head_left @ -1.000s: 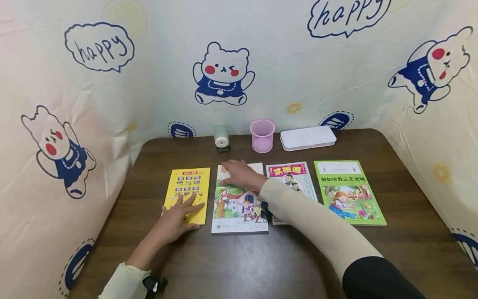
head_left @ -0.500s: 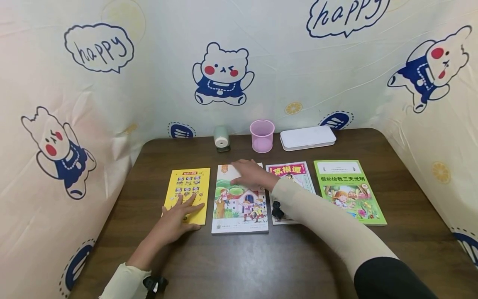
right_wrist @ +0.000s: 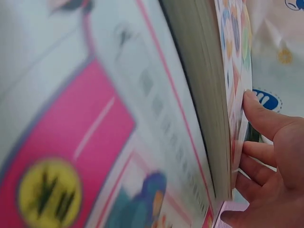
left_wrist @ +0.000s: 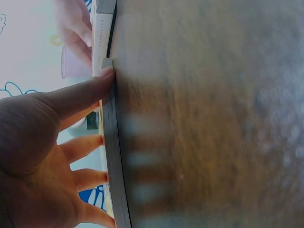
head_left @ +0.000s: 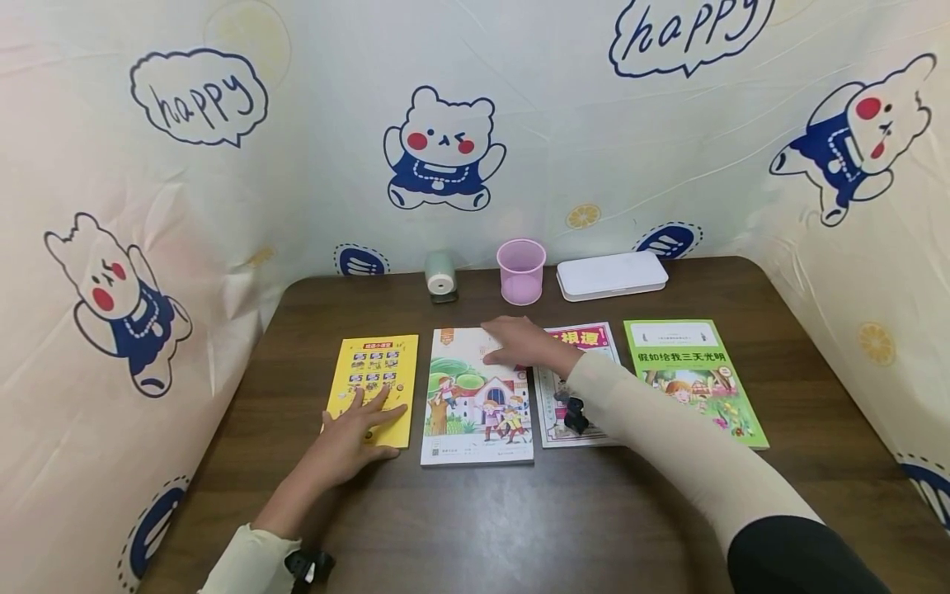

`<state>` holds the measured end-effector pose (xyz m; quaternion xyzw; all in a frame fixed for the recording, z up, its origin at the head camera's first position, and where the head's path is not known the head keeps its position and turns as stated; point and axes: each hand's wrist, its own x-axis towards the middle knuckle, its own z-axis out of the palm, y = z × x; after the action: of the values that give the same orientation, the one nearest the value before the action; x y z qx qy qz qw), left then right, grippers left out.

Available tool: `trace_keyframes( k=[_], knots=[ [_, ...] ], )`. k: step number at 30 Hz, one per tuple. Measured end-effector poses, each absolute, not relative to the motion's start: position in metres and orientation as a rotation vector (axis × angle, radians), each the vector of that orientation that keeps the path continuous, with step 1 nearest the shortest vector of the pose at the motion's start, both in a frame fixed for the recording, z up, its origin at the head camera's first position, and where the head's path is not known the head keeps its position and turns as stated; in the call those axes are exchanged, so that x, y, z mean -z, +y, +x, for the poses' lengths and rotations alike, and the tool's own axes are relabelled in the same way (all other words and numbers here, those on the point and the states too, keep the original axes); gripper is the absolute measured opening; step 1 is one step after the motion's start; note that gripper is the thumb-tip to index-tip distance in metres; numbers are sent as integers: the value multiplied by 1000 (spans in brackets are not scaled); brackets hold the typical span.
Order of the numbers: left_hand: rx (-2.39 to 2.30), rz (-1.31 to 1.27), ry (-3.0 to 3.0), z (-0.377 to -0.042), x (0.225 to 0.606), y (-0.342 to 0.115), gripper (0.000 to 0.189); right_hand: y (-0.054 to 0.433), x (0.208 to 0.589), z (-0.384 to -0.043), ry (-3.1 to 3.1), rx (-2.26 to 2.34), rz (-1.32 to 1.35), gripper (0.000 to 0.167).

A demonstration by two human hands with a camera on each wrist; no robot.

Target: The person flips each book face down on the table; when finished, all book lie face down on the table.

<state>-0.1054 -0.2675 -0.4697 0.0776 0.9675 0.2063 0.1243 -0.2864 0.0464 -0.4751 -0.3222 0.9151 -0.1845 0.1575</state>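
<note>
In the head view my left hand (head_left: 349, 445) lies with spread fingers on the lower part of a yellow book (head_left: 386, 363). The left wrist view has its thumb (left_wrist: 105, 73) against the front edge of that book (left_wrist: 116, 156). My right hand (head_left: 534, 345) is at the upper right corner of a thick white picture book (head_left: 475, 441), its fingers fairly straight. Seen from the right wrist, the thumb (right_wrist: 251, 107) touches the cover beside the page block (right_wrist: 204, 85). Partly under the right forearm lies a comic-style book with a pink title (head_left: 582, 337).
A green book (head_left: 731, 388) lies at the right end of the row. Behind the books stand a small pale-green object (head_left: 440, 274), a pink cup (head_left: 522, 276) and a white flat case (head_left: 612, 274). Printed cloth (head_left: 312, 181) hangs around the brown table (head_left: 475, 528).
My right hand has slid right across the top of the white book to its upper right corner, uncovering more of the cover. The left hand and the books have stayed in place.
</note>
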Motion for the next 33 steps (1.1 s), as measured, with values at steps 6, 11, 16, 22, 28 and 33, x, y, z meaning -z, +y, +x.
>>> trace_keyframes(
  k=[6, 11, 16, 22, 28, 33],
  knots=[
    [-602, 229, 2822, -105, 469, -267, 70, 62, 472, -289, 2618, 557, -956, 72],
    [-609, 229, 2823, -105, 469, -266, 70, 77, 471, -289, 2620, 602, -911, 69],
    [-598, 229, 2829, -105, 470, -266, 69, 90, 472, -291, 2612, 717, -825, 65],
    [-537, 222, 2842, -105, 470, -264, 68, 100, 474, -296, 2565, 854, -705, 61],
    [-520, 202, 2860, -105, 470, -256, 70, 102, 479, -304, 2533, 879, -714, 59],
    [-549, 226, 2867, -105, 470, -249, 72, 103, 480, -309, 2502, 889, -738, 59]
  ],
)
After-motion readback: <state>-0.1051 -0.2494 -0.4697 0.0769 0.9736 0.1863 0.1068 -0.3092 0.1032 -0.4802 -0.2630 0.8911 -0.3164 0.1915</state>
